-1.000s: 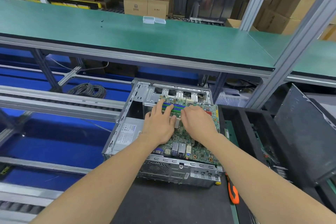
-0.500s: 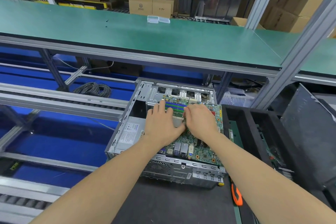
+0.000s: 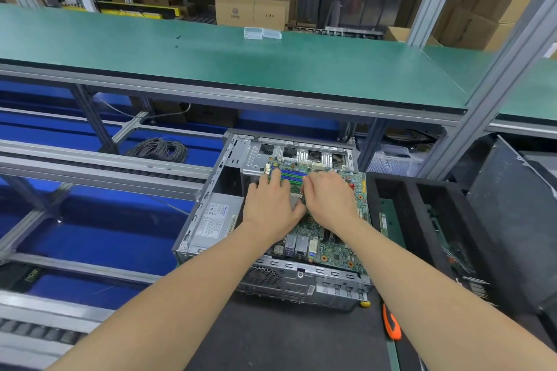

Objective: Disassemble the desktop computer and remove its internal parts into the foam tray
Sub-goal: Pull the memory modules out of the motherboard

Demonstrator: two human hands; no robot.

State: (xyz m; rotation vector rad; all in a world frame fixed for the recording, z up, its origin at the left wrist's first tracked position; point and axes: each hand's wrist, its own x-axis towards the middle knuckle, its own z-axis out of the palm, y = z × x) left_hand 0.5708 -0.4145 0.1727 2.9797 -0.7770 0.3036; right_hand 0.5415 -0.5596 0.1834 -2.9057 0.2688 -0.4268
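A: What's the biggest thing in view?

B: A long green-topped workbench (image 3: 271,69) across the far side, on aluminium framing. Two small clear plastic boxes (image 3: 262,33) sit on it near its back edge.

A: And lower down?

B: An open desktop computer case (image 3: 217,214) lies on its side on a dark mat (image 3: 271,334), its rear panel towards the person. Just to its right stands the black foam tray (image 3: 422,220), with circuit boards already standing in its slots.

A: What's inside the case?

B: A grey power supply (image 3: 214,217) along the left side, and a green motherboard (image 3: 334,250) filling the right side. Blue and green memory slots (image 3: 291,175) run across the board's far end.

A: Where are the hands?

B: Both are on the motherboard, side by side and touching at the thumbs. The left hand (image 3: 271,208) lies palm down, fingers spread flat and reaching the memory slots. The right hand (image 3: 330,199) is curled over the middle of the board, fingertips pressed down beside the slots. I cannot tell whether either one is pinching anything, since the hands hide what is under them.

A: Anything smaller?

B: An orange-handled tool (image 3: 391,325) lies on the mat, right of the case's near corner.
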